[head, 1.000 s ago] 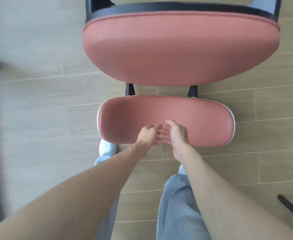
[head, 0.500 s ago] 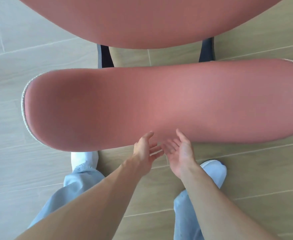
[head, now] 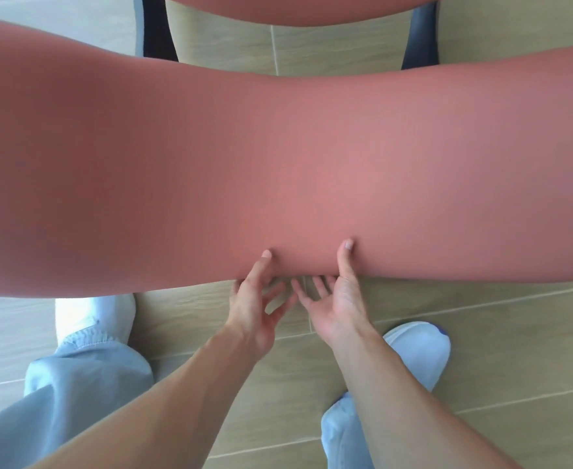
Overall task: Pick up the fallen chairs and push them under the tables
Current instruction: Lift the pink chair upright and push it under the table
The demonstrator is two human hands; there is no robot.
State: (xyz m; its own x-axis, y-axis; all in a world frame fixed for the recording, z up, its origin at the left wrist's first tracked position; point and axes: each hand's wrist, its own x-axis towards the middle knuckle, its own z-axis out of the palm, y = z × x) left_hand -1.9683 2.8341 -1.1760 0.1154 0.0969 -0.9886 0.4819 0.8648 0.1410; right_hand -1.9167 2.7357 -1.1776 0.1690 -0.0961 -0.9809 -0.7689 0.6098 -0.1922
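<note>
Terracotta backrest [head: 278, 157]: padded chair part, fills most of my view, spans edge to edge above my hands.
Floor [head: 502, 333]: pale wood-look planks beneath everything.
Seat [head: 298, 8]: same upholstery, only its near edge shows at top.
Frame posts [head: 158, 32]: dark, two, between seat and backrest.
My left hand [head: 254, 309]: thumb on the pad's top, fingers spread below its near edge, not clamped.
My right hand [head: 337, 299]: same pose, just beside the left.
My shoes [head: 420, 350]: white, planted on floor.
</note>
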